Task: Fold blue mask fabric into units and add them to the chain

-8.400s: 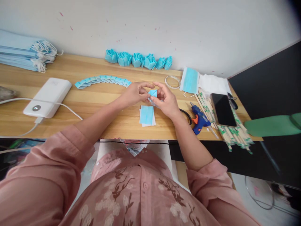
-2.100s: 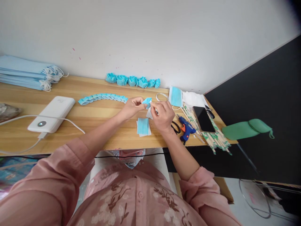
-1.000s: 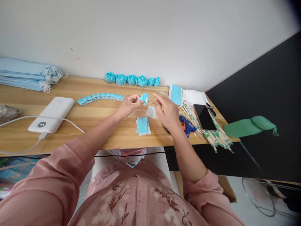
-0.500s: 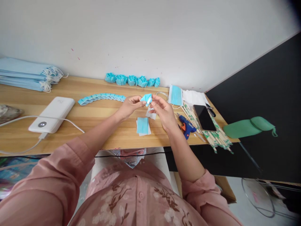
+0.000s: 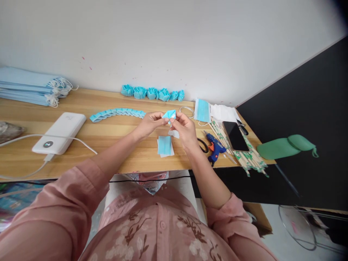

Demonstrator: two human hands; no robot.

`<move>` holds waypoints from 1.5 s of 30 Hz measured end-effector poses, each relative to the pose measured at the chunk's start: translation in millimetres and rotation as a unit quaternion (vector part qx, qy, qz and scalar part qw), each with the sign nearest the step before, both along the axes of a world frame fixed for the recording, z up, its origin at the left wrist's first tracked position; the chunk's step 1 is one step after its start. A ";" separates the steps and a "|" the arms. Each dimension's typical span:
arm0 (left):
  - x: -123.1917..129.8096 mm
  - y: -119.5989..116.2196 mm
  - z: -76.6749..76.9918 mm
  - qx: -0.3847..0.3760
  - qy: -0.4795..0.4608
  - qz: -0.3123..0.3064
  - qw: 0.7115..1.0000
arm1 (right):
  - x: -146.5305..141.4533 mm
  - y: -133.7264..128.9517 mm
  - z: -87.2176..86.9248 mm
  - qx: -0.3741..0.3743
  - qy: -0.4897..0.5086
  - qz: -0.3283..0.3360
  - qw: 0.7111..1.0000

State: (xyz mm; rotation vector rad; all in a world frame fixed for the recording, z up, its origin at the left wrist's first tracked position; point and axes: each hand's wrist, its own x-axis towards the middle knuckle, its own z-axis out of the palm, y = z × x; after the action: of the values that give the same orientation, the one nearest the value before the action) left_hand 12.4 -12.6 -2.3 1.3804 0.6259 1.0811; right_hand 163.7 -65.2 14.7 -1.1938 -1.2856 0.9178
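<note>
In the head view, the left hand point(image 5: 150, 122) is grasping the left corner of a small light-blue folded piece of thin, soft-looking sheet point(image 5: 170, 114), its thumb lying along the lower edge. The right hand point(image 5: 186, 129) is pinching the same piece at its right side, thumb and forefinger meeting near the lower edge. The piece is hanging between the fingertips above the light wood-grained desk point(image 5: 141, 159), showing creased facets.

Taking that piece as the clock's centre, a crumpled-looking white scrap point(image 5: 174, 134) is lying between 5 and 6 o'clock, and a flat light-blue square on white layers point(image 5: 164, 145) is resting at 6. A curved strip of overlapping pale-blue folds point(image 5: 116, 113) is stretching towards 9, while a row of blue petalled flowers point(image 5: 152, 93) is standing around 11, by the wall. A blue glue gun with an orange trigger point(image 5: 214, 146) is lying at 4.

For a neat fold, the left hand should be anchoring its corner lightly while the right is lining up the edges before pressing. Such soft layers are probably tending to spring open or slip apart, so both thumbs should be pressing close to the crease, without pulling the tip out of line.
</note>
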 end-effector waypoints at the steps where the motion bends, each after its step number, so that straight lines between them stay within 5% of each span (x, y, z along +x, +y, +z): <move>1: -0.1 -0.5 0.4 0.000 0.001 -0.001 1.000 | -0.2 -0.1 0.2 -0.001 0.003 -0.006 1.000; 12: -1.0 -0.7 1.3 0.013 0.029 0.002 1.000 | 6.7 2.5 0.1 -0.012 0.042 -0.038 0.998; 19: -1.0 2.1 -1.0 0.014 0.049 0.018 0.999 | 23.2 12.0 3.5 -0.002 -0.058 0.055 0.997; 25: -1.8 5.7 -3.0 0.005 0.048 0.054 0.997 | 80.4 21.1 24.5 0.046 -0.156 -0.055 0.985; 29: -1.9 7.5 -5.6 -0.008 0.044 0.060 0.997 | 100.9 8.6 5.5 0.010 -0.207 -0.081 0.975; 34: -3.1 8.2 -7.4 -0.018 0.047 0.063 0.997 | 99.1 -4.1 -23.7 -0.023 -0.360 -0.083 0.929; 45: -3.4 11.1 -11.6 -0.022 0.063 0.065 0.996 | 83.3 8.1 -22.5 -0.023 -0.463 -0.058 0.884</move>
State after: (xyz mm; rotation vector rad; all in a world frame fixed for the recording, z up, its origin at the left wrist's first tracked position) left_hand 9.0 -1.5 -13.9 1.3925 0.8366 1.0832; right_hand 247.0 -57.1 -7.8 -1.8270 -1.8989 0.2462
